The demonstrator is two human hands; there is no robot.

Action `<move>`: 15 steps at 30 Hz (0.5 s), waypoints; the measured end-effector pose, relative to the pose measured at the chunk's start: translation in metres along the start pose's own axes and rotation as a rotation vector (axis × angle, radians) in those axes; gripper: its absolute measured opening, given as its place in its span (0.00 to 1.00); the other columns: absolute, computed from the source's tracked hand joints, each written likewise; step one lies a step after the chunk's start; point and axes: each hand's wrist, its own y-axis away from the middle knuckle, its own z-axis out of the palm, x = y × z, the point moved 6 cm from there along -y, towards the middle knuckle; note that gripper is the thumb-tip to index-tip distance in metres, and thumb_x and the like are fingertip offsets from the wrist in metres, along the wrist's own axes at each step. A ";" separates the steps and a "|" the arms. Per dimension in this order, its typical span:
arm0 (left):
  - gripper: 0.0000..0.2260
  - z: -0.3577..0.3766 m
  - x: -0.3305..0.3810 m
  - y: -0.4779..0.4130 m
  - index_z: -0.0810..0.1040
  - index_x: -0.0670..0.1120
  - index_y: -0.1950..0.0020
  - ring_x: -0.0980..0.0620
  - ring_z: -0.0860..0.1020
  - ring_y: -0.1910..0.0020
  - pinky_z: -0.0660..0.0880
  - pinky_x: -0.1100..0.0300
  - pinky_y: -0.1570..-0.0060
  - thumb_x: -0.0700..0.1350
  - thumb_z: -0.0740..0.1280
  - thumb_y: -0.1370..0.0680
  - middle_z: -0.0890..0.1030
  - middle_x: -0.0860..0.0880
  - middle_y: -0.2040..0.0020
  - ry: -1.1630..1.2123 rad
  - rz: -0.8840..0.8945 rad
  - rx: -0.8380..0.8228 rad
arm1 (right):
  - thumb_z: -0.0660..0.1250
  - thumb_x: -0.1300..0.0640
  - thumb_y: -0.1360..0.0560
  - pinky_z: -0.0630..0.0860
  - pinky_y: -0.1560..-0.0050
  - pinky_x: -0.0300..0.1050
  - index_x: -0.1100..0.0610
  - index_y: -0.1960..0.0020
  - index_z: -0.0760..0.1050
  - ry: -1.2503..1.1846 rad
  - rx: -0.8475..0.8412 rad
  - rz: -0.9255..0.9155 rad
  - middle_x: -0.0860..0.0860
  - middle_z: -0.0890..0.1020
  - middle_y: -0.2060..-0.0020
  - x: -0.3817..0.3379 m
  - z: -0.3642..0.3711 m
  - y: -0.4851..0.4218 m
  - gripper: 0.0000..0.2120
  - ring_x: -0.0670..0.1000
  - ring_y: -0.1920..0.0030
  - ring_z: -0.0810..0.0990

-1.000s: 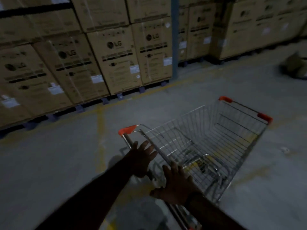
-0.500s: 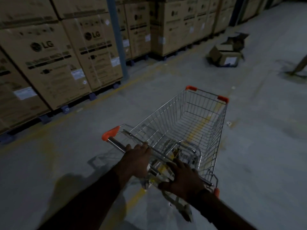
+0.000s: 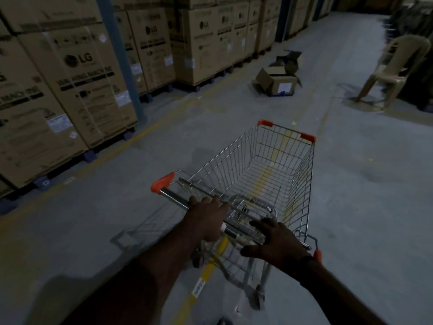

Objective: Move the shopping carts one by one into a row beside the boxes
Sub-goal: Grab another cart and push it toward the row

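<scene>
Dim warehouse floor (image 3: 93, 231), stacked boxes (image 3: 77, 90) along your left. Your left hand (image 3: 207, 219) wraps the cart (image 3: 269, 174) handle; right hand (image 3: 278, 242) rests on it w/ fingers spread. Cart sits mid-aisle, apart from the boxes (chair (image 3: 396, 69) far right).
</scene>
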 end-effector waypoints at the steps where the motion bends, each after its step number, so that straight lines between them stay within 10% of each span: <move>1: 0.44 -0.004 -0.003 -0.011 0.51 0.51 0.19 0.40 0.60 0.23 0.55 0.34 0.29 0.57 0.72 0.27 0.53 0.43 0.18 -0.005 0.015 0.007 | 0.64 0.23 0.33 0.63 0.26 0.52 0.42 0.21 0.57 -0.006 0.008 0.012 0.50 0.59 0.21 0.001 -0.004 -0.008 0.47 0.54 0.24 0.60; 15: 0.43 -0.046 -0.051 -0.153 0.50 0.52 0.19 0.41 0.69 0.27 0.57 0.37 0.29 0.57 0.71 0.26 0.50 0.44 0.18 -0.070 0.209 -0.012 | 0.60 0.21 0.33 0.61 0.25 0.55 0.41 0.21 0.56 0.007 0.037 0.196 0.50 0.58 0.21 0.005 -0.051 -0.125 0.47 0.57 0.24 0.59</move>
